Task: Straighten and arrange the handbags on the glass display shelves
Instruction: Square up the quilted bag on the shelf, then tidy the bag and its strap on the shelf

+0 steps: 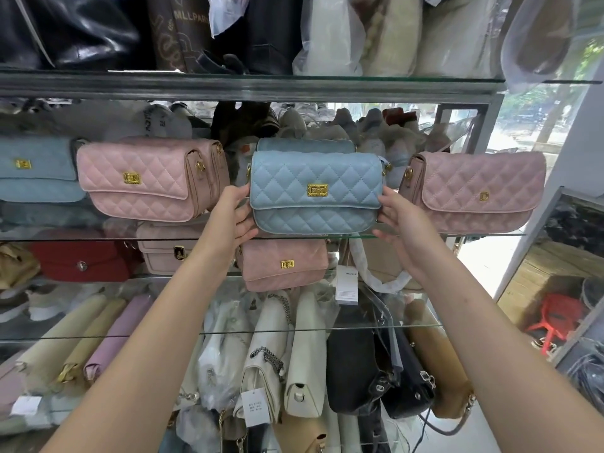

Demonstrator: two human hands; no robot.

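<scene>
My left hand point(232, 218) and right hand point(398, 220) each clasp one short end of quilted pale-blue leather flap handbag point(315, 171), upright at front edge of middle glass shelf point(81, 239). I judge it light, soft, slightly slick; hold by ends, spare gold clasp point(317, 190).

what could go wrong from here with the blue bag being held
1. The blue bag looks close to the front edge of the shelf, held only at its ends by the left hand and right hand; released early, it might tip off.
2. The right pink bag sits close; a sideways nudge could knock it crooked.
</scene>
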